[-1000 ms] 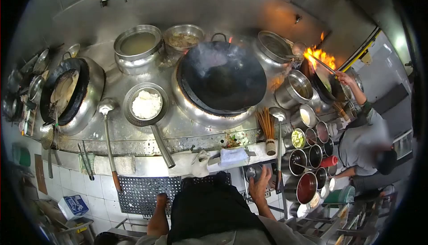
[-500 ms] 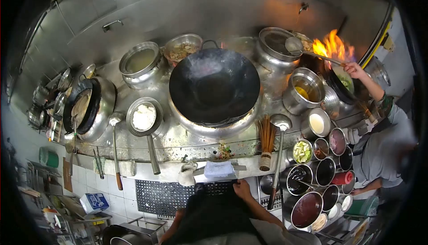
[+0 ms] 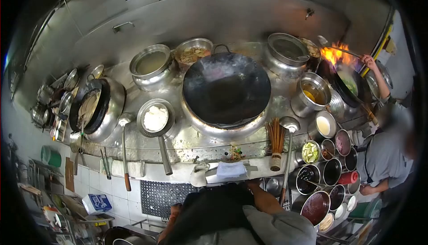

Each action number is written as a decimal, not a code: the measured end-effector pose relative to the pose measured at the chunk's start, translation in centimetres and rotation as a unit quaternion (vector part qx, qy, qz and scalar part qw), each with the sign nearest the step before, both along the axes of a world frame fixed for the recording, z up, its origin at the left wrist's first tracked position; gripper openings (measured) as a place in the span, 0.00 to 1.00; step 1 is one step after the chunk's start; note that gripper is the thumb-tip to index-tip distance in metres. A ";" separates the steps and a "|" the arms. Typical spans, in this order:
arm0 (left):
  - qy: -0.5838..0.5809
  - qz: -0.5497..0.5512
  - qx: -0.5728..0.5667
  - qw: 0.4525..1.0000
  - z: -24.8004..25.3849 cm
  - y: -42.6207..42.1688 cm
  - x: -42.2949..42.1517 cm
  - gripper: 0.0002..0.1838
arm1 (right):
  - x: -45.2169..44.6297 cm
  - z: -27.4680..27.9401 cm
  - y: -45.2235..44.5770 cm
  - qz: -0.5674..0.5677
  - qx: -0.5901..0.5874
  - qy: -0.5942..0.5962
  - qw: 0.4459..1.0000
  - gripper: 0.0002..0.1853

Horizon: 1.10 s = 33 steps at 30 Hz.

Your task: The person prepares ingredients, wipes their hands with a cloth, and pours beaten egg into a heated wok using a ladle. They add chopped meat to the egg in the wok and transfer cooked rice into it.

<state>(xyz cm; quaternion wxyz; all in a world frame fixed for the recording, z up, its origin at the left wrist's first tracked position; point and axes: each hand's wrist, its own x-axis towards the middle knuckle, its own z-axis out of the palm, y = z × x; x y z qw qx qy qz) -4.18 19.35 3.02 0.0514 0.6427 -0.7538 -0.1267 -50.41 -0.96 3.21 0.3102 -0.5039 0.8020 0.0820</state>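
Note:
My left hand hangs low beside my dark apron, its fingers too unclear to read. At the counter's front edge is my right hand, mostly hidden, close to a folded bluish-white cloth. In front of me a large black wok sits on its burner with faint steam or smoke; no food shows in it. Left of it, a perforated strainer holds a white mass. A ladle and a bamboo brush lie to the wok's right.
On the right, a co-worker holds a ladle over a flaming wok. Several sauce pots, one with dark red liquid, crowd the right side. Another ladle lies at left. Behind stand a lidded pot and a food bowl.
The view has shifted, so the stove appears farther right. My right hand has drawn in toward the counter edge and shows less. The co-worker's ladle has lifted, and the flames look lower.

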 end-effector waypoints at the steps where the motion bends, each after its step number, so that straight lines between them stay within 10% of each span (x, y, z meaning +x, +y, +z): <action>1: 0.073 0.055 0.032 0.995 -0.4 0.1 0.6 0.14 | 0.0 0.2 0.0 -0.001 0.009 0.002 1.000 0.29; 8: 0.060 0.181 0.255 0.948 -2.6 2.5 2.1 0.16 | -1.3 1.2 -2.0 0.018 0.035 0.009 0.999 0.26; 15: -0.014 -0.046 0.143 0.989 -1.6 0.9 3.0 0.17 | -1.7 4.5 0.0 0.056 -0.012 -0.063 0.996 0.23; 17: 0.073 -0.044 0.258 0.962 -2.3 -1.1 4.6 0.17 | -1.6 10.7 3.2 0.106 -0.059 -0.137 0.983 0.22; 19: 0.187 -0.118 0.276 0.935 5.2 -5.0 2.7 0.18 | -1.1 20.1 5.8 0.122 -0.090 -0.162 0.975 0.17; 22: 0.223 -0.048 0.391 0.891 32.6 -14.2 -6.5 0.21 | -2.3 25.0 9.5 0.029 -0.358 -0.045 0.932 0.10; 26: 0.313 -0.107 0.019 0.944 40.2 -23.1 -14.9 0.14 | -3.7 29.7 9.8 -0.033 -0.418 0.090 0.904 0.20; 29: 0.390 -0.123 -0.275 0.870 41.4 -32.1 -22.3 0.08 | -4.7 28.0 9.7 -0.054 -0.400 0.112 0.908 0.28; 33: 0.335 -0.066 -0.266 0.902 39.6 -40.1 -27.1 0.11 | -5.0 26.4 9.1 -0.071 -0.345 0.054 0.934 0.39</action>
